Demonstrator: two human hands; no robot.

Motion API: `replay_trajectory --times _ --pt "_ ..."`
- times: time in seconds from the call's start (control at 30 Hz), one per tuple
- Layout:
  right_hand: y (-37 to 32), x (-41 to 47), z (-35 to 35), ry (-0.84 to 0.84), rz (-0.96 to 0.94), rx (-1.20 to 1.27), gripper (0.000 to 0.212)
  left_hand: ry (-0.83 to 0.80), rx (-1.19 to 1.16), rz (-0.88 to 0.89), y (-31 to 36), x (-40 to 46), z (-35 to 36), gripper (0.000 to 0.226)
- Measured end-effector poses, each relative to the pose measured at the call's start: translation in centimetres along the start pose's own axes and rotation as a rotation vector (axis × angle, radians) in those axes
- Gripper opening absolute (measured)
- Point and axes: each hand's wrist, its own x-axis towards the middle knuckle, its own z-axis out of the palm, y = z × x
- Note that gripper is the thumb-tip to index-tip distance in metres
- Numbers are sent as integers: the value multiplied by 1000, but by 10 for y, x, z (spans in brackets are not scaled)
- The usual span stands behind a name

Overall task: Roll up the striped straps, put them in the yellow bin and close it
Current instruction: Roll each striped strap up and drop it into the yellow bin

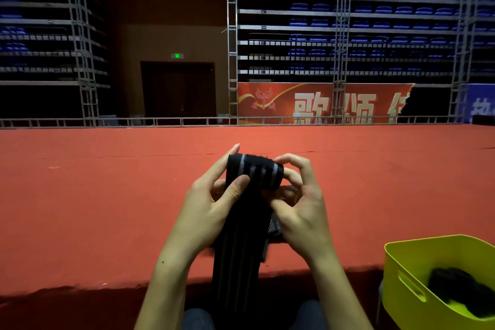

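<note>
Both hands are up over the edge of the red carpeted platform (107, 195), working one striped strap (242, 236); the roll (254, 171) has only just begun at the far end, a fat black cylinder with pale stripes, while the long tail hangs down toward the person's lap. The left hand (211, 203) pinches the roll's near side, thumb laid across the front, a finger raised behind; the right hand (300, 206) curls round the other end, fingertips pinching its edge. To roll it well I would keep the edges level so the stripes stack true, hold the tail under light tension, and turn with both thumbs at once; slack now would likely make a cone that springs open in the bin. The yellow bin (401, 270) stands open at the lower right, near the hands but apart from them; I see no lid. Count: one strap in hand; a second strip (276, 225) seems to lie under it, though I cannot tell for certain; one bin; a dark bundle (455, 284) inside it, number of rolls unclear.
</note>
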Motion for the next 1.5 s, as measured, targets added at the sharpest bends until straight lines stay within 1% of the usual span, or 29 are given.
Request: replay_trajectory --times 0.13,0.2,0.27,0.37,0.5,0.6,0.63,0.73,0.8,0.87,0.97,1.03,1.13,1.27,1.4,1.5 --pt "4 1 -1 -33 18 116 52 77 -74 -72 6 -1 3 39" --pt "7 1 -1 -44 16 152 53 114 -136 -92 6 -1 7 36" --pt "8 0 0 -35 16 173 54 117 -197 -105 6 -2 10 33" --pt "5 -2 0 -23 19 171 48 103 -276 -124 6 -5 9 33" --pt "-2 -5 -6 -22 66 97 49 114 -367 -147 2 -7 6 37" --pt "-7 -6 -11 -51 128 77 28 119 -383 -157 -4 -7 3 41" --pt "-7 -6 -11 -56 159 76 27 117 -384 -157 -6 -7 2 43" --pt "-8 -3 -12 -84 236 31 40 88 -368 -126 -15 -7 -1 54" --pt "-7 -2 -13 -140 254 37 42 75 -337 -91 -17 -7 -4 57" --pt "-8 -2 -14 -154 239 76 44 53 -297 -64 -17 -8 -6 60" --pt "-8 -2 -16 -131 191 106 46 -13 -240 -61 -16 -9 -7 61" --pt "-7 -4 -15 -136 178 117 47 -31 -220 -84 -13 -10 -6 57" --pt "-6 -6 -14 -143 154 106 49 14 -213 -139 -8 -10 -2 48" --pt "0 -6 -11 -129 115 36 50 51 -207 -197 -5 -8 0 42" --pt "8 -5 -9 -137 73 52 54 57 -225 -208 -2 -7 1 37" --pt "10 -5 -10 -151 62 97 54 67 -254 -185 -1 -7 4 36"
